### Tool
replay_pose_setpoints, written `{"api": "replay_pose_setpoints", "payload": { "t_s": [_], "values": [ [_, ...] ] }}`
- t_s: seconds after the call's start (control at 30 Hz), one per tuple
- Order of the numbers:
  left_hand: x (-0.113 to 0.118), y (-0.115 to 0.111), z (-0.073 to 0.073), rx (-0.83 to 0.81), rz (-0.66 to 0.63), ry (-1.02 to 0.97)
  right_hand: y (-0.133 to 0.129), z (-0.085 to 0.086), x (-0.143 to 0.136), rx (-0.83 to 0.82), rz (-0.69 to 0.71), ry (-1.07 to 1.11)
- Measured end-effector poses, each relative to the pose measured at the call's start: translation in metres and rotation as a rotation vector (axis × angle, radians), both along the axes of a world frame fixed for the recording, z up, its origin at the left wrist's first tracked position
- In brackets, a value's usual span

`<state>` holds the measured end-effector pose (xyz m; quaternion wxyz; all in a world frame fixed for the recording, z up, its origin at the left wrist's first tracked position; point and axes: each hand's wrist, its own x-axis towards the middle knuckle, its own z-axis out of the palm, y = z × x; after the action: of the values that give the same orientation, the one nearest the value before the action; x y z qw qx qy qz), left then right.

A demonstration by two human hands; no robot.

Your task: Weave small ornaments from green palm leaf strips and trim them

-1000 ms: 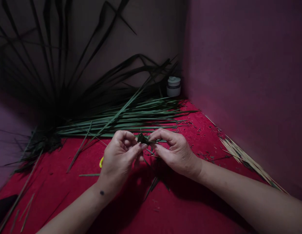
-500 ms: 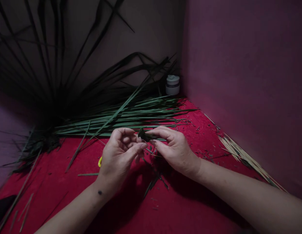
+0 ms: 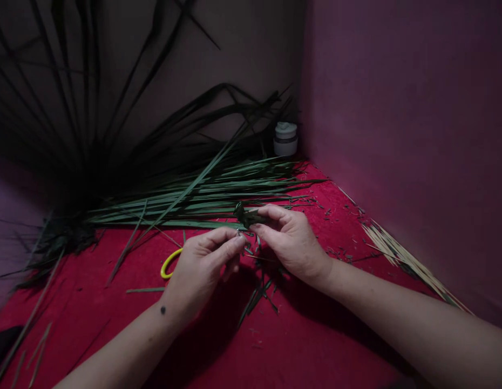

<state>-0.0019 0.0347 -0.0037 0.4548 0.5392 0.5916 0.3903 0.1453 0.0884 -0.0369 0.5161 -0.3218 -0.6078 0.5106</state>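
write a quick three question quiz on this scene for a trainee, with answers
1. Which hand grips the dark green folded piece?
2. Where is the white lidded container? a) between the hands b) at the back, near the corner of the walls c) in front of the left wrist
3. Fill in: the loop partly hidden behind the left hand is ____.

Key: 1. The right hand. 2. b. 3. yellow.
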Motion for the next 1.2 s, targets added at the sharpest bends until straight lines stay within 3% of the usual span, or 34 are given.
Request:
{"api": "replay_pose_setpoints", "payload": {
  "t_s": [0.17,0.47,0.6,0.7,0.77,0.87,1.0,1.2],
  "values": [
    [-0.005,0.004,0.002,-0.018,-0.051,0.043,-0.002,0.002,-0.002,-0.101,0.174,0.125],
    [0.003,0.000,0.003,0.094,0.061,0.187,-0.003,0.000,-0.004,-0.301,0.303,0.191],
    [-0.007,0.004,0.011,0.229,0.231,0.208,0.002,-0.001,-0.002,-0.383,0.291,0.270],
    [-0.020,0.015,0.010,0.265,0.329,0.084,0.006,0.002,0.000,-0.492,0.361,0.451],
    [-0.026,0.022,0.005,0.164,0.278,-0.081,0.007,0.005,0.001,-0.598,0.431,0.537],
    [-0.027,0.026,-0.003,-0.013,0.095,-0.320,0.006,0.007,0.003,-0.726,0.526,0.592],
    [-0.020,0.023,-0.009,-0.052,-0.100,-0.400,0.005,0.006,0.005,-0.793,0.598,0.640],
    [-0.019,0.018,-0.014,0.022,-0.048,-0.341,0.006,0.004,0.006,-0.844,0.677,0.661]
  ]
}}
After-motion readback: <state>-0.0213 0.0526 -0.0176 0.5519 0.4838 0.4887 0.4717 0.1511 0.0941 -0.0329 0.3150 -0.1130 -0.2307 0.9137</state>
